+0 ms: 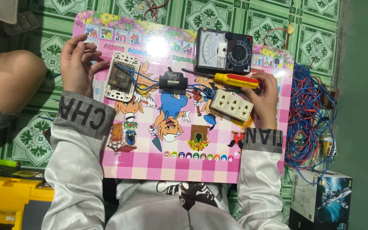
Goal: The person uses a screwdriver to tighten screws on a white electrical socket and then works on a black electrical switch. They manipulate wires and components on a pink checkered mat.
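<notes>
Right hand grips screwdriver, long axis left-right, tip pointing left, just above socket block it also steadies. Left hand loosely curled, holding nothing, beside wall switch. Meter above, all on pink board.

Screwdriver tip hidden by right hand; yellow case cut off.

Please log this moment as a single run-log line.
right hand: gripping yellow-red screwdriver | left hand: beside wall switch | socket strip, multimeter: on pink board
</notes>
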